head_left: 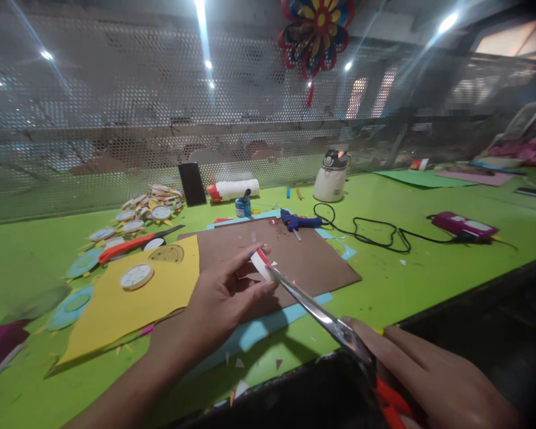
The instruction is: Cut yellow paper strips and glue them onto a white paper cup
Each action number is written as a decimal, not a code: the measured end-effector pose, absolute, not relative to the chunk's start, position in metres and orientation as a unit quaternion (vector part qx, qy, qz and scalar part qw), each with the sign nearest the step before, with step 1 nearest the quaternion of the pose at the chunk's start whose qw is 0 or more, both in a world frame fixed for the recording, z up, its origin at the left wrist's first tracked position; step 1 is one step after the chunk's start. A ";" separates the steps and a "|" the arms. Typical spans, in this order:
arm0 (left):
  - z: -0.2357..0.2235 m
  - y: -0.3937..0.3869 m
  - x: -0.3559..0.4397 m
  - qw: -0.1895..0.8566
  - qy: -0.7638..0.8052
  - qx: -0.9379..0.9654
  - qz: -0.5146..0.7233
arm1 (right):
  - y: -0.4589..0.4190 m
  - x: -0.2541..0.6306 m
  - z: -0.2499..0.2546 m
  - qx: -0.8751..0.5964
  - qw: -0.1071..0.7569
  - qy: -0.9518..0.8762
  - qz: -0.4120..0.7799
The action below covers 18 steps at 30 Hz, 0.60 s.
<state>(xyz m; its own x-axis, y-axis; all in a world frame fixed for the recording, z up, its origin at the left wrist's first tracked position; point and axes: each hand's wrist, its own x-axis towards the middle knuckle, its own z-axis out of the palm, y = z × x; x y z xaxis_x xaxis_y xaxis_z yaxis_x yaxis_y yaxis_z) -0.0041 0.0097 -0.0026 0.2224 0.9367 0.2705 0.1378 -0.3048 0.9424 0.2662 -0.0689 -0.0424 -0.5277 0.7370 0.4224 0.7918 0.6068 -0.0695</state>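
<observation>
My left hand (226, 295) pinches a small red and white paper strip (261, 262) above a brown card sheet (295, 256). My right hand (422, 381) grips scissors (317, 313) by their red handles at the lower right. The scissor blades reach up and left, and their tip meets the strip. A yellow sheet (129, 304) with a round paper clock face (136, 276) lies just left of my left hand. Small paper offcuts are scattered on the green table (406, 280) below my hands.
A blue glue gun (298, 223) with a black cord (375, 232) lies behind the brown sheet. Paper discs (147, 208), a red utility knife (134, 244), a dark phone (192, 183), a glue bottle (243, 205), a white roll (234, 189) and a white kettle (331, 176) stand farther back. A mesh wall closes the rear.
</observation>
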 end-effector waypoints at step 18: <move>0.001 0.009 -0.001 0.414 0.430 0.665 0.449 | -0.068 0.262 -0.045 -0.418 0.259 -0.870 -0.038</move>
<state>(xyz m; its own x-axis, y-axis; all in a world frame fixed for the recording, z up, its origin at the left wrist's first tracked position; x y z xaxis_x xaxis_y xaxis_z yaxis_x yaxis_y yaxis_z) -0.0012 0.0090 0.0010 0.2272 0.9436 0.2409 0.2001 -0.2873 0.9367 0.2615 -0.0675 -0.0449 -0.5172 0.7069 0.4825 0.7465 0.6483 -0.1497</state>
